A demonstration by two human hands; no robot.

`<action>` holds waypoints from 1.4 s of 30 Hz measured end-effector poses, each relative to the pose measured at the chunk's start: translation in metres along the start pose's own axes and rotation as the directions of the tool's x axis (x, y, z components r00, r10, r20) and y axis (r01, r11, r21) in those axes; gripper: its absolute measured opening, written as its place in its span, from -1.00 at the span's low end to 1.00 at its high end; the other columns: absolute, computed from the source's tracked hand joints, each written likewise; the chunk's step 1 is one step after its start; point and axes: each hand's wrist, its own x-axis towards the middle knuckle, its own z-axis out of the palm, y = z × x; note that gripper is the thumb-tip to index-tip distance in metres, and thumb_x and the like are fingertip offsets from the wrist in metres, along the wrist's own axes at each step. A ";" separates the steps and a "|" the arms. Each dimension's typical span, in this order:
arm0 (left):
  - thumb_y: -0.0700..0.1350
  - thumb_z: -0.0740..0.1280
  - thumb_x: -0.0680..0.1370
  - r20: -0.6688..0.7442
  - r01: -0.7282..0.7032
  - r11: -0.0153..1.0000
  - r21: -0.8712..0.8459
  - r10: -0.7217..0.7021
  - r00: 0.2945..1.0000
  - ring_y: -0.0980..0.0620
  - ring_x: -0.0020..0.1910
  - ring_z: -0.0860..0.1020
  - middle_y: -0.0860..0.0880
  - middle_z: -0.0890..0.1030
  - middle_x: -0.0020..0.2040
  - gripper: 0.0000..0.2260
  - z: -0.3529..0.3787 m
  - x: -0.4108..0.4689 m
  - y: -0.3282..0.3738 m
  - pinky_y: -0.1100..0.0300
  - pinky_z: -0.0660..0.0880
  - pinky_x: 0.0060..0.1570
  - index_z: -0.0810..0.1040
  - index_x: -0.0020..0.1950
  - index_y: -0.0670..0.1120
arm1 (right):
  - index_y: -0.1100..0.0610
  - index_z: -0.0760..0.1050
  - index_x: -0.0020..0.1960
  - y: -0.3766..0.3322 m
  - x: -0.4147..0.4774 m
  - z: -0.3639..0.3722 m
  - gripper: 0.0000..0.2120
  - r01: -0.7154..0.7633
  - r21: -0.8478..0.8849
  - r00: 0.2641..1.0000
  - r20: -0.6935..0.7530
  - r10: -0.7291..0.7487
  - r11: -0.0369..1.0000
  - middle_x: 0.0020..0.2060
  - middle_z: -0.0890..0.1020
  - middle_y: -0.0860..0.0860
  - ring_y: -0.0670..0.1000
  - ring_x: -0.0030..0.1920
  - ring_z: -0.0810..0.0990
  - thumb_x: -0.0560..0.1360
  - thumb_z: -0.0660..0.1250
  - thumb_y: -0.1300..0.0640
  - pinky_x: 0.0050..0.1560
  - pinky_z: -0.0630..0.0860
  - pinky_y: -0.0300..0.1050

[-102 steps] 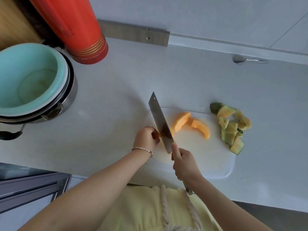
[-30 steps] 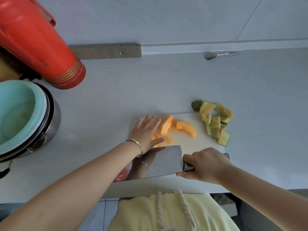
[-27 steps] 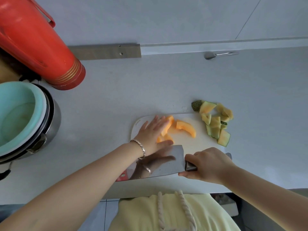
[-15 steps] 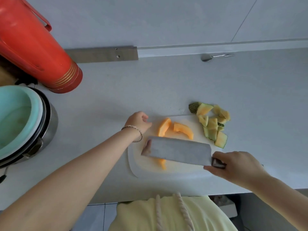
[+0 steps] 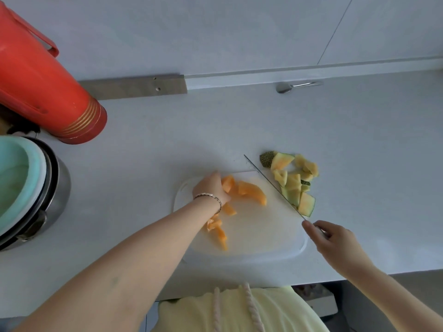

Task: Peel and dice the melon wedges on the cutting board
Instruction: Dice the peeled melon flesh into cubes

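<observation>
The left hand curled over the left end of a peeled wedge at the far-left of the board. The right hand clamped the handle of a knife, its blade edge-on above the board's right side. A second wedge lay touching the first on its right. Cut pieces sat nearer the person, beside the left forearm. The blade ran between the wedges and the peels, which were heaped at the board's right edge and spilled onto the counter. The bare orange flesh looked soft, wet and light, likely to slide under pressure. It would probably hold best pinned from above across its arched back, fingertips tucked, well back from the cut line.
</observation>
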 end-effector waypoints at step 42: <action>-0.20 0.36 0.46 0.251 0.363 0.076 -0.929 -0.592 0.766 0.03 -0.56 0.52 -0.13 0.46 -0.27 -0.81 -0.018 -0.057 -0.132 0.19 0.58 -0.30 0.42 -0.31 -0.20 | 0.15 0.32 -0.25 -0.032 0.020 0.045 -0.57 -0.026 -0.064 0.650 0.757 0.066 0.998 -0.56 0.14 -0.05 -0.03 -0.54 0.04 0.57 0.10 -0.18 -0.53 0.06 -0.26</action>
